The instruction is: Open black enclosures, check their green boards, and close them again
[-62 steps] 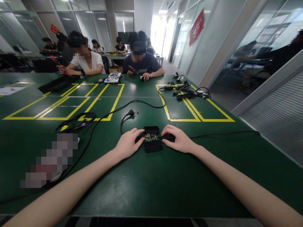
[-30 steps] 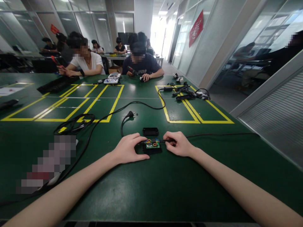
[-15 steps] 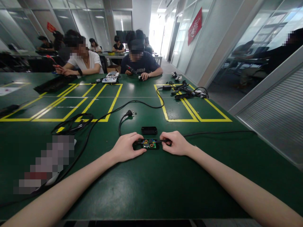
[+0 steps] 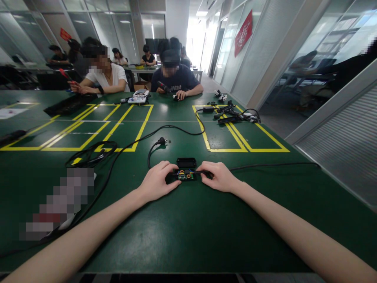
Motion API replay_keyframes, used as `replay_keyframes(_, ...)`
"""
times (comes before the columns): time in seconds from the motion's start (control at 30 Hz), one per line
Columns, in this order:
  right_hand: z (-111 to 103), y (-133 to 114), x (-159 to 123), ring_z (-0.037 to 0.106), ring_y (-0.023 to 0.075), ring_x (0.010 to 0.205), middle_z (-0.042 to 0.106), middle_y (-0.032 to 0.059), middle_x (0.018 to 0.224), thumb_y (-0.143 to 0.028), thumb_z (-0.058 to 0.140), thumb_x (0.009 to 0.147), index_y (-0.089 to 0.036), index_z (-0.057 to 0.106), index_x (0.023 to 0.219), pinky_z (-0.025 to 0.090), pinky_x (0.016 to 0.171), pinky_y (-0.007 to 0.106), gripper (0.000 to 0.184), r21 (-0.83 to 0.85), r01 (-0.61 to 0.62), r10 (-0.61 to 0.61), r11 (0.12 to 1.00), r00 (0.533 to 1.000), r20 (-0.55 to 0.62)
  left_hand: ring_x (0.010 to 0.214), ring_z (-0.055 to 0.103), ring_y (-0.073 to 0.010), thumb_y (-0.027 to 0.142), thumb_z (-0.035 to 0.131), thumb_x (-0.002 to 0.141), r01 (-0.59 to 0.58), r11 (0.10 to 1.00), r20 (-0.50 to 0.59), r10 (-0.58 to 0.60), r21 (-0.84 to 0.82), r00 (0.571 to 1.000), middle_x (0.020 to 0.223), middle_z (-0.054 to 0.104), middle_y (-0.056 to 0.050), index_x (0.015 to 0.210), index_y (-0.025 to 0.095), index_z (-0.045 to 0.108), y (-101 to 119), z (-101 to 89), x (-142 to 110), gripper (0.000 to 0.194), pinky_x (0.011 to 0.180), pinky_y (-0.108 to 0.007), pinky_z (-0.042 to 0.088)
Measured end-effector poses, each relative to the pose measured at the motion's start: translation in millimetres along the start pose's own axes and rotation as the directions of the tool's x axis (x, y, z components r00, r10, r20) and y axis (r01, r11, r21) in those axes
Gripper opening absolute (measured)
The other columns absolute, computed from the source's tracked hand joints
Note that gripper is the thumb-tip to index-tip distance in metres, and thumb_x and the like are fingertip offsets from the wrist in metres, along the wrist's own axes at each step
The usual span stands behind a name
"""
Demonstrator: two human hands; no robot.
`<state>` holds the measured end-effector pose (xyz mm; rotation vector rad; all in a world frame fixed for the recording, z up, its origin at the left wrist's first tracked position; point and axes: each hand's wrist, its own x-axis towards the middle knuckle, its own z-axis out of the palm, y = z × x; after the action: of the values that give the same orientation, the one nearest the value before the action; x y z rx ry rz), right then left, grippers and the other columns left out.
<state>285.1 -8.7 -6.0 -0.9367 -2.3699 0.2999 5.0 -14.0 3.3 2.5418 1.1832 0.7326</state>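
A small open black case holding a green circuit board (image 4: 185, 177) with copper-ringed coils and coloured wires lies in front of me. My left hand (image 4: 159, 181) is closed around the case's left end, thumb at the near side and fingers at the far side. At the right end, my right hand (image 4: 219, 177) pinches the black cable (image 4: 273, 166) where it enters the case. The black case cover (image 4: 186, 162) lies hollow side up just beyond the board. A black power plug (image 4: 161, 141) on a short curved cord rests behind my left hand.
Yellow tape rectangles (image 4: 226, 150) mark the green table (image 4: 188, 239). A coiled black cable (image 4: 91, 154) lies left, near a blurred-out item (image 4: 59, 204). Black adapters and cords (image 4: 232, 114) are heaped at the far right. Two people sit across the table, one holding a tool (image 4: 165, 87).
The case with the board has shifted slightly away from me, closer to the cover, and seems tilted a little. Both hands moved with it and keep their grips.
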Motion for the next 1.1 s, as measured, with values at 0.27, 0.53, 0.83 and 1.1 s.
replay_keyframes(0.27, -1.4, 1.3, 0.1, 0.056, 0.0127, 0.058, 0.067, 0.0014, 0.080, -0.016, 0.053, 0.090, -0.020, 0.066, 0.091, 0.036, 0.055, 0.025, 0.014, -0.132, 0.092, -0.087, 0.987, 0.995, 0.043, 0.089, 0.066, -0.0198, 0.029, 0.074, 0.087, -0.016, 0.999, -0.018, 0.015, -0.028, 1.000, 0.100, 0.067, -0.004, 0.090, 0.021, 0.063, -3.5, 1.4, -1.6, 0.014, 0.077, -0.031, 0.055)
replay_keyframes(0.53, -2.0, -1.9, 5.0, 0.061, 0.0190, 0.075, 0.067, 0.0049, 0.082, -0.014, 0.056, 0.092, -0.021, 0.064, 0.088, 0.041, 0.062, 0.029, 0.011, -0.208, 0.181, -0.175, 0.961, 0.983, 0.045, 0.088, 0.066, -0.0202, 0.029, 0.076, 0.086, -0.014, 0.999, -0.016, 0.013, -0.041, 1.000, 0.097, 0.066, -0.003, 0.084, 0.021, 0.061, -2.5, 0.3, 0.8, 0.017, 0.077, -0.031, 0.053)
replay_keyframes(0.83, 1.0, 0.8, 5.2, 0.064, 0.0216, 0.079, 0.071, 0.0071, 0.087, -0.020, 0.056, 0.096, -0.020, 0.069, 0.088, 0.047, 0.073, 0.037, 0.015, -0.177, 0.194, -0.199, 0.965, 0.980, -0.007, 0.093, 0.065, -0.0245, 0.032, 0.075, 0.087, -0.028, 1.000, 0.002, 0.028, -0.009, 1.000, 0.094, 0.069, -0.005, 0.091, 0.021, 0.062, 0.1, -0.8, 2.1, 0.017, 0.081, -0.036, 0.053)
replay_keyframes(1.1, 14.3, 0.7, 5.9, 0.056, 0.0323, 0.126, 0.065, 0.0123, 0.141, -0.026, 0.055, 0.100, -0.024, 0.066, 0.137, 0.047, 0.105, 0.055, 0.040, -0.207, -0.172, 0.150, 0.963, 0.982, -0.118, 0.128, 0.059, -0.0326, 0.042, 0.075, 0.088, -0.010, 1.000, -0.001, 0.010, 0.001, 1.000, 0.141, 0.063, -0.014, 0.142, 0.022, 0.057, -5.2, 3.5, 1.8, 0.060, 0.108, -0.052, 0.046)
